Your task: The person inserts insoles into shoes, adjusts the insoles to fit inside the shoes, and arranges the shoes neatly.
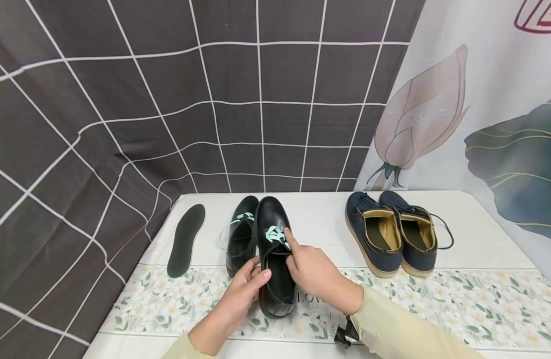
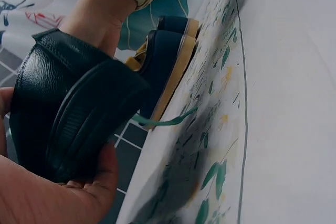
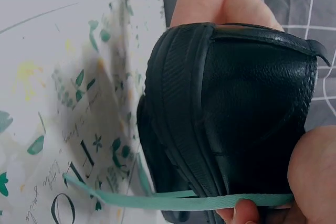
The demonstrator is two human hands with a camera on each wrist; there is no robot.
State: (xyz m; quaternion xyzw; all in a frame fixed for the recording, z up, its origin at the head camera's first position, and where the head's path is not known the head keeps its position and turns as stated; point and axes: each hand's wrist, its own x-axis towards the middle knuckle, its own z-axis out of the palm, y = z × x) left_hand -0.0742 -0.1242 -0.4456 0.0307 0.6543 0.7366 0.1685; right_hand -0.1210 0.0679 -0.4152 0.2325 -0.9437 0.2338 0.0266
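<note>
We are taking the held shoe [image 1: 275,271], black leather with mint laces [image 1: 273,234], as our landmark. It is sitting between the two hands, its long axis running away from the wearer: toe pointing at the grid curtain [image 1: 282,124], heel facing back toward the body. In the wrist views we are seeing its heel hanging above the floral cover [image 1: 186,304]; whether the toe is touching anything, we cannot tell.

Left hand [image 1: 244,289]: gripping the held shoe's left side close to the heel, thumb lying over the rim, fingers curling against the side. Right hand [image 1: 316,271]: gripping the held shoe's right side further toward the toe, index finger reaching along the laces; its lower fingers are partly hiding, so we are not judging how tightly they are curling. Both are touching the shoe, the right being nearer the laces, the left nearer the heel.

Containers: the held shoe's mouth is facing up; we are seeing a dark interior and cannot tell whether a separate liner is lying in it. A second black shoe [image 1: 241,237] is standing just left of the held shoe, interior equally dark. Farther left of it we are noting a loose insole [image 1: 187,240] lying flat. Well right of the held shoe, navy shoes [image 1: 387,260] are standing side by side, showing yellow lining and dark footbeds.
</note>
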